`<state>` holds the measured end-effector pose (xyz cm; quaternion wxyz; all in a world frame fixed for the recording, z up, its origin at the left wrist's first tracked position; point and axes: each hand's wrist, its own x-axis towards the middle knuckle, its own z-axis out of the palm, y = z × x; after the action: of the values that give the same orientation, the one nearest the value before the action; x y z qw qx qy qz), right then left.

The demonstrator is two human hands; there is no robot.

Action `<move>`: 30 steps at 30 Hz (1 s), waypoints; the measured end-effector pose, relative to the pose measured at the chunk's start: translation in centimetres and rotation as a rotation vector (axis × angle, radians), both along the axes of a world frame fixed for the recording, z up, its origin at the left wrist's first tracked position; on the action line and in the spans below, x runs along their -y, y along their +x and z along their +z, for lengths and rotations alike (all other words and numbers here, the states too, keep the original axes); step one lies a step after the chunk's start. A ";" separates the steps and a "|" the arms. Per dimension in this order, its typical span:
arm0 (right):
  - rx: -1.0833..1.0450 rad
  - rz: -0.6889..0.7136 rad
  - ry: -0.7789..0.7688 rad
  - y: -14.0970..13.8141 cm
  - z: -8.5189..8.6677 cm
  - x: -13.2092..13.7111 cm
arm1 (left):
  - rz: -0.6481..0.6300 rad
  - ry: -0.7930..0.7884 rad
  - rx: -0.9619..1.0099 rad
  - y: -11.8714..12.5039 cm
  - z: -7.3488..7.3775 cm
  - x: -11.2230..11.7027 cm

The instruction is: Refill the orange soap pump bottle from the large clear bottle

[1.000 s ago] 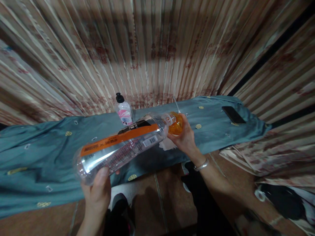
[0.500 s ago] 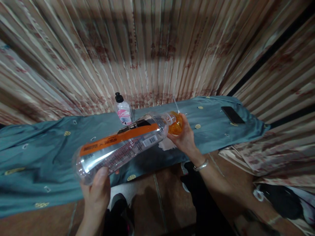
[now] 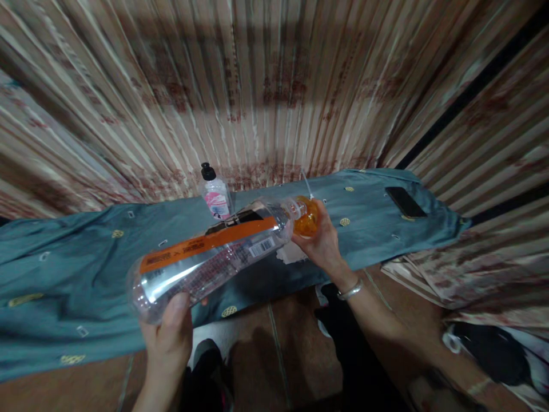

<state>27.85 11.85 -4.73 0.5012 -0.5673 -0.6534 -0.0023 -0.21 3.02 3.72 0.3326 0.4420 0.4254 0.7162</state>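
My left hand (image 3: 169, 326) is closed round the base end of a large clear plastic bottle (image 3: 214, 252) with an orange and silver label and a barcode. The bottle is tilted over the table, its neck pointing right and slightly up. At the neck, my right hand (image 3: 322, 240) grips a small see-through amber container (image 3: 306, 216). The bottle's mouth meets the amber container; whether the two are joined I cannot tell. Beside the container rises a thin whitish tube (image 3: 307, 184). A silver bracelet circles my right wrist.
The narrow table wears a teal cloth (image 3: 369, 229). Behind the large bottle stands a clear bottle (image 3: 217, 200) with a black cap and pink label. A dark phone (image 3: 405, 202) lies at the right. Pale paper (image 3: 291, 253) lies under my right hand. Patterned curtains (image 3: 266, 103) hang close behind.
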 end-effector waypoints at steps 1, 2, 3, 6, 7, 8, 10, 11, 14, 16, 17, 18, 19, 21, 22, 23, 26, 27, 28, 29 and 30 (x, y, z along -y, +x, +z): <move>0.000 0.003 0.000 0.0 0.0 0.0 | -0.010 0.009 -0.002 0.0 0.0 0.0; -0.001 0.004 0.000 0.0 0.0 0.0 | -0.017 0.017 -0.002 -0.1 -0.1 0.0; -0.002 0.005 -0.001 0.0 0.0 0.0 | -0.021 0.021 0.000 -0.1 -0.1 0.0; 0.000 0.005 -0.001 0.0 0.1 0.1 | -0.025 0.016 0.000 -0.1 0.0 0.0; 0.001 0.004 -0.001 0.0 0.2 0.1 | -0.019 0.015 0.001 0.0 0.1 0.0; 0.003 0.003 -0.001 0.0 0.2 0.1 | -0.014 0.014 0.000 0.1 0.2 0.0; 0.005 0.002 -0.002 0.0 0.3 0.2 | -0.008 0.014 0.000 0.2 0.4 0.0; 0.006 0.000 -0.001 0.0 0.3 0.2 | -0.008 0.014 0.003 0.2 0.5 0.0; -0.003 -0.010 -0.012 0.0 0.4 0.2 | -0.010 0.015 0.007 0.3 0.5 0.0; -0.011 -0.011 -0.029 -0.1 0.4 0.2 | -0.002 0.015 0.015 0.2 0.3 0.0; -0.014 -0.009 -0.034 -0.1 0.4 0.2 | 0.004 0.014 0.021 0.2 0.2 0.0; -0.014 -0.008 -0.035 -0.1 0.4 0.2 | 0.006 0.012 0.028 0.1 0.1 0.0; -0.012 -0.008 -0.030 -0.1 0.4 0.2 | 0.007 0.010 0.033 0.1 0.0 0.0; -0.004 -0.009 -0.015 -0.2 0.4 0.2 | 0.004 0.009 0.037 0.0 -0.1 0.0; -0.002 -0.009 -0.011 -0.2 0.4 0.2 | -0.001 0.014 0.032 0.0 -0.2 0.0; 0.000 -0.008 -0.010 -0.2 0.4 0.1 | -0.009 0.017 0.024 -0.1 -0.2 0.0; -0.003 -0.004 -0.014 -0.2 0.4 0.2 | -0.023 0.022 0.006 -0.2 -0.3 0.0; -0.005 -0.004 -0.014 -0.2 0.5 0.2 | -0.022 0.019 0.005 -0.2 -0.3 0.1; -0.007 -0.005 -0.015 -0.2 0.5 0.2 | -0.022 0.012 0.008 -0.2 -0.3 0.1; -0.008 -0.006 -0.016 -0.2 0.5 0.2 | -0.017 0.010 0.015 -0.2 -0.3 0.1; -0.009 -0.008 -0.018 -0.2 0.5 0.2 | -0.018 0.005 0.021 -0.2 -0.2 0.1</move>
<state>27.69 11.65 -4.21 0.4992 -0.5745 -0.6487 0.0040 -0.38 2.97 3.51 0.3423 0.4390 0.4159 0.7191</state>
